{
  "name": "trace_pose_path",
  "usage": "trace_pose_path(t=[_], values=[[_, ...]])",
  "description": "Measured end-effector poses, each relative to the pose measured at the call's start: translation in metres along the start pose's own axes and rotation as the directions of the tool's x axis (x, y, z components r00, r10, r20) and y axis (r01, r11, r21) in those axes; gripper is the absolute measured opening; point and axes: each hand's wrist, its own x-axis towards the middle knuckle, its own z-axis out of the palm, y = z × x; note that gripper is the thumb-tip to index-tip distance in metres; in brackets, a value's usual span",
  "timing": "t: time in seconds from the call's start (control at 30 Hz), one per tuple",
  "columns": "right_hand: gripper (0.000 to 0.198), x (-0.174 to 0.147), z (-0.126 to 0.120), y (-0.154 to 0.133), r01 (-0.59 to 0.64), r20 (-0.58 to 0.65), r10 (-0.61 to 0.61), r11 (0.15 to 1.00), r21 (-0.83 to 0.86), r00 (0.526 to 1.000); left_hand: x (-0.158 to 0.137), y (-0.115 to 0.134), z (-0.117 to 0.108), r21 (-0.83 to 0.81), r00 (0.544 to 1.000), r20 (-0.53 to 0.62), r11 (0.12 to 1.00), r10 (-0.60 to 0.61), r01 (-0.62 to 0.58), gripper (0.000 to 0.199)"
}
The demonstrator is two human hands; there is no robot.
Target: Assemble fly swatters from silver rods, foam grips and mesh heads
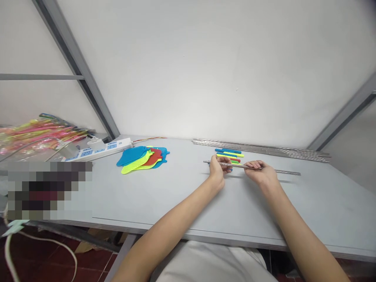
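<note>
A thin shiny metal rod (288,172) lies across both palms, held a little above the table with its shadow below. My left hand (217,170) has its fingers curled round the rod near its left end. Further right, my right hand (263,173) is turned palm up and closed on the same rod, whose right end sticks out past the wrist. Just behind my left hand lie several coloured plastic handle tubes (227,151) in blue, yellow and other colours, partly hidden by the fingers.
Long metal rods (264,149) lie along the wall at the back. Fly swatter heads (133,155) in blue, yellow-green and red overlap on the left of the grey table (132,203). Beyond them are a white power strip (117,145) and wrapped colourful goods (38,131). A blurred-out patch covers the left corner.
</note>
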Motion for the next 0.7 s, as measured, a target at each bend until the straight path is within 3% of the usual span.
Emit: trace_pose_path(t=[0.33, 0.57, 0.63, 0.7], values=[[0.018, 0.002, -0.001, -0.006, 0.033, 0.014, -0.034, 0.999, 0.007, 0.999, -0.001, -0.001, -0.001, 0.069, 0.997, 0.044, 0.996, -0.058, 0.055, 0.029], [0.019, 0.008, -0.005, -0.015, 0.11, 0.037, -0.11, 0.994, -0.006, 0.993, -0.005, -0.001, 0.003, 0.077, 0.994, 0.112, 0.997, -0.001, -0.008, 0.022], [0.019, 0.01, -0.006, -0.019, 0.138, 0.039, -0.138, 0.99, -0.005, 0.99, -0.004, 0.001, 0.004, 0.064, 0.997, 0.062, 0.997, 0.039, -0.043, 0.021], [0.018, 0.011, -0.006, -0.024, 0.169, 0.031, -0.169, 0.986, 0.006, 0.985, -0.004, 0.003, 0.004, 0.102, 0.99, -0.064, 0.988, 0.125, -0.118, 0.023]])
